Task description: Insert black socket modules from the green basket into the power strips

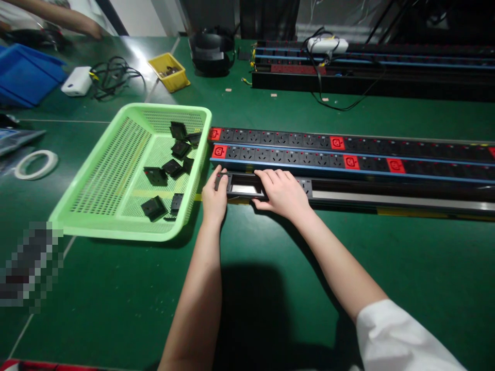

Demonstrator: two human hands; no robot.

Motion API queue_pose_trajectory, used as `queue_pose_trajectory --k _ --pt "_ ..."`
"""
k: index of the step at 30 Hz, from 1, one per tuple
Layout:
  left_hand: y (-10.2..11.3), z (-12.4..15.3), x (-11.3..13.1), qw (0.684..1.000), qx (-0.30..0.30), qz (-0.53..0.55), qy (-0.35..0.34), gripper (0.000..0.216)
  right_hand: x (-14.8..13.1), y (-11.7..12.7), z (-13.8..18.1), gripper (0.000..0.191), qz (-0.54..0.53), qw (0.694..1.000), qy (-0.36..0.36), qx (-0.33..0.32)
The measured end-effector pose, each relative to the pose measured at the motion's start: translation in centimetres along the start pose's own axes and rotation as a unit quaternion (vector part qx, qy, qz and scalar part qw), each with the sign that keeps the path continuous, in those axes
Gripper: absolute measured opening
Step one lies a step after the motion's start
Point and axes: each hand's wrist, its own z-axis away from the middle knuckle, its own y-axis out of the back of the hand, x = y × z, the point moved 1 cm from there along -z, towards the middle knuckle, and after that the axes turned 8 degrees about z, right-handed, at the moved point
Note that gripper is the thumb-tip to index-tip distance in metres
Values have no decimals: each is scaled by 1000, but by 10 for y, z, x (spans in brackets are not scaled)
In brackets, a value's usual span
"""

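A long black power strip housing (386, 198) lies across the green table, with an open rectangular slot (244, 188) near its left end. My left hand (214, 198) grips that left end, fingers curled over the top edge. My right hand (281, 191) rests fingers-down on the housing just right of the slot, pressing on a black socket module there. Behind it lie two finished strips (309, 154) with black and red sockets. A light green mesh basket (96, 206) to the left holds several loose black socket modules (155, 176).
More black strips (371, 67) and a white device with cables lie at the back right. A yellow bin (169, 71), a white box (77, 81), a blue bin (27, 74) and a tape roll (36, 164) stand at the left. Another person's arm (58, 15) reaches in top left.
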Motion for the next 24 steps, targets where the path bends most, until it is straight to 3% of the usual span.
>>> queue_pose_trajectory --k 5,8,11,16,21,24 --pt "-15 11 5 994 -30 -97 -50 44 0 1 0 71 7 1000 1 -1" --pt "-20 15 7 989 20 -117 -91 38 0 0 1 71 5 1000 1 2" --pt "-18 14 8 986 63 -126 -85 31 1 1 2 71 -10 1000 2 6" --pt "-13 11 16 986 10 -151 -73 45 4 2 2 71 -55 998 0 13" --pt "-19 14 19 992 -82 -68 -72 33 5 2 2 73 -70 997 -4 15" --pt "-20 14 18 989 -100 -80 -74 38 5 3 3 76 -82 996 2 21"
